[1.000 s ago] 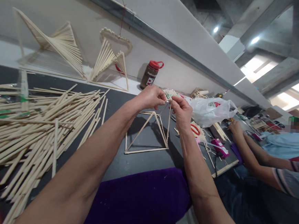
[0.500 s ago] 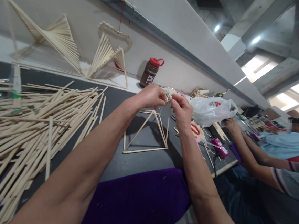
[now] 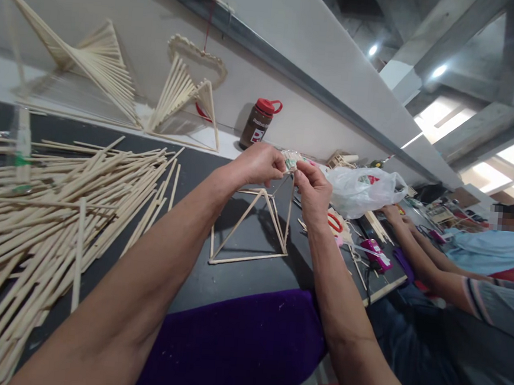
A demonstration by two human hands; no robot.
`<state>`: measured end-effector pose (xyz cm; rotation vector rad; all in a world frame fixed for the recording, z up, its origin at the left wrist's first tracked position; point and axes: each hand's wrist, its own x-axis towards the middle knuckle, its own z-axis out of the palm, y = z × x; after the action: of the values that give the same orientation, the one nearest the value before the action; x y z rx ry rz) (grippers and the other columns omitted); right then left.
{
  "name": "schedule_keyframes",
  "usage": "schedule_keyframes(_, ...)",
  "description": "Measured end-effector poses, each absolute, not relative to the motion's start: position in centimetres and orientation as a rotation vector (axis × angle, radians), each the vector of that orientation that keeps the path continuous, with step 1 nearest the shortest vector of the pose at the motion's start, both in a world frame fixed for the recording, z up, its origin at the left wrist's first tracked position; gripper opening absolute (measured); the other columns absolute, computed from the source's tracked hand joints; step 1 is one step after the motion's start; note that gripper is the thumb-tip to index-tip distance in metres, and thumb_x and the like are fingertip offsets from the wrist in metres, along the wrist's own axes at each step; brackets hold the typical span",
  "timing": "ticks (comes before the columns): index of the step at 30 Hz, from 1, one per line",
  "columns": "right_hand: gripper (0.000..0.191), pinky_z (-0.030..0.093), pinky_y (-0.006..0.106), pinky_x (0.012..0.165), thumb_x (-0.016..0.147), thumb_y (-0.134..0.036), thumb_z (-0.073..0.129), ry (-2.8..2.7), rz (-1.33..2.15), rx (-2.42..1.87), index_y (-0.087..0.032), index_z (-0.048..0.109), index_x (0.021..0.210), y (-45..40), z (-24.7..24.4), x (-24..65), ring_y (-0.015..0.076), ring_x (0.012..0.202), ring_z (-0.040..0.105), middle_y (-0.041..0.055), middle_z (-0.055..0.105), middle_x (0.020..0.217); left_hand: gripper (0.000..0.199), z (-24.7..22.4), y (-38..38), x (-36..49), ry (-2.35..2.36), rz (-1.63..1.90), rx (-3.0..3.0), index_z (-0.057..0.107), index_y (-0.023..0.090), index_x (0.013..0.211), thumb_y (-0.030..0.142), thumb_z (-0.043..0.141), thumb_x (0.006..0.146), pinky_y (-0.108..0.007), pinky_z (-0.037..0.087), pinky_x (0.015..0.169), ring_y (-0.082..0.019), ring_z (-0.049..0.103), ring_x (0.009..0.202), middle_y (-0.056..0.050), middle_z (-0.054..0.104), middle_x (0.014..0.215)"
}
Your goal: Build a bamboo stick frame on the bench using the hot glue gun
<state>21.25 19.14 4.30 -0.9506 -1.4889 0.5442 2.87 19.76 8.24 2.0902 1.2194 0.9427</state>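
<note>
A small frame of wooden sticks point(image 3: 248, 259) stands on the dark table, with triangular sides. Above its rear right part, my left hand point(image 3: 263, 164) and my right hand point(image 3: 312, 184) meet at the top of an upright stick point(image 3: 290, 213). The fingertips of my right hand pinch the stick's upper end. My left hand is closed beside it, its thumb and finger pressed together; what they hold is too small to make out. A thin piece slants down from between the fingertips toward the frame.
Many loose sticks point(image 3: 65, 219) lie at the left. Two twisted stick models point(image 3: 99, 76) and a bottle point(image 3: 257, 124) stand at the back. Right are a plastic bag point(image 3: 364, 192), orange-handled scissors point(image 3: 334, 223), a pink device point(image 3: 375, 255) and another person's arms point(image 3: 429, 271).
My left fingertips have drawn slightly away from my right ones. The other person's hands have shifted a little to the left, and the view has moved slightly.
</note>
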Motion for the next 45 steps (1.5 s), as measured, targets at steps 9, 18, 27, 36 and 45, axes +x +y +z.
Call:
schedule_keyframes(9, 0.033, 0.058, 0.032, 0.076, 0.076, -0.042, 0.077, -1.474, 0.555, -0.963, -0.022, 0.077, 0.101, 18.79, 4.51, 21.08, 0.0142, 0.076, 0.068, 0.0005, 0.076, 0.086, 0.009, 8.34, 19.58, 2.33, 1.195, 0.916, 2.068, 0.076, 0.013, 0.082, 0.013, 0.068, 0.079, -0.022, 0.046, 0.056, -0.013, 0.067, 0.056, -0.003, 0.067, 0.061)
schedule_keyframes(18, 0.034, 0.056, 0.03, 0.07, 0.074, -0.043, 0.077, -1.458, 0.584, -0.947, -0.021, 0.076, 0.099, 18.77, 4.52, 21.02, 0.0133, 0.071, 0.066, 0.0007, 0.075, 0.083, 0.009, 8.64, 19.32, 2.35, 1.211, 0.925, 2.046, 0.076, 0.012, 0.083, 0.012, 0.067, 0.079, -0.022, 0.046, 0.056, -0.014, 0.067, 0.057, -0.004, 0.069, 0.064)
schedule_keyframes(27, 0.033, 0.051, 0.026, 0.061, 0.076, -0.045, 0.076, -1.493, 0.55, -0.974, -0.022, 0.076, 0.1, 18.78, 4.47, 21.02, 0.0118, 0.067, 0.061, -0.0005, 0.073, 0.081, 0.008, 8.39, 19.63, 2.49, 1.249, 0.945, 2.06, 0.075, 0.014, 0.08, 0.013, 0.068, 0.079, -0.022, 0.046, 0.057, -0.014, 0.067, 0.057, -0.001, 0.065, 0.056)
schedule_keyframes(36, 0.033, 0.048, 0.024, 0.055, 0.077, -0.044, 0.076, -1.493, 0.569, -0.963, -0.023, 0.076, 0.101, 18.58, 4.46, 20.92, 0.0105, 0.064, 0.059, -0.0019, 0.071, 0.077, 0.009, 8.63, 19.42, 2.5, 1.257, 0.929, 2.111, 0.075, 0.014, 0.081, 0.012, 0.066, 0.079, -0.021, 0.045, 0.056, -0.014, 0.068, 0.057, -0.002, 0.068, 0.059)
schedule_keyframes(45, 0.031, 0.05, 0.025, 0.059, 0.077, -0.043, 0.076, -1.501, 0.548, -0.964, -0.023, 0.076, 0.101, 18.79, 4.4, 20.95, 0.011, 0.065, 0.059, -0.0019, 0.071, 0.077, 0.008, 8.36, 19.45, 2.64, 1.231, 0.959, 2.079, 0.073, 0.014, 0.08, 0.011, 0.066, 0.079, -0.023, 0.046, 0.057, -0.015, 0.067, 0.057, -0.002, 0.066, 0.058)
